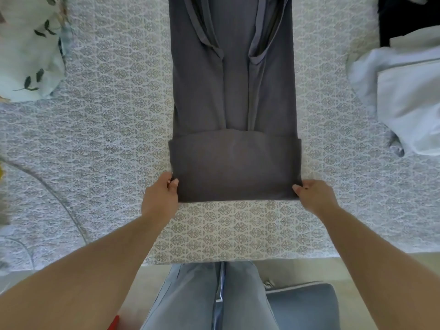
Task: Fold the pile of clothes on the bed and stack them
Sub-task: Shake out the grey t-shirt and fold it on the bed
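Note:
A dark grey garment [233,91] lies flat along the middle of the patterned bedspread [114,129], its sides folded inward and its near end turned up over itself into a band. My left hand [162,196] pinches the near left corner of that folded band, thumb on top. On the opposite side, my right hand [312,194] pinches the near right corner the same way. A stack of pale blue and white clothes [404,98] sits at the right edge of the bed.
A white pillow with a leaf print [28,51] lies at the far left. Something black [404,17] is at the far right corner. The bed's near edge runs just in front of my legs, with a blue cushion [307,306] on the floor.

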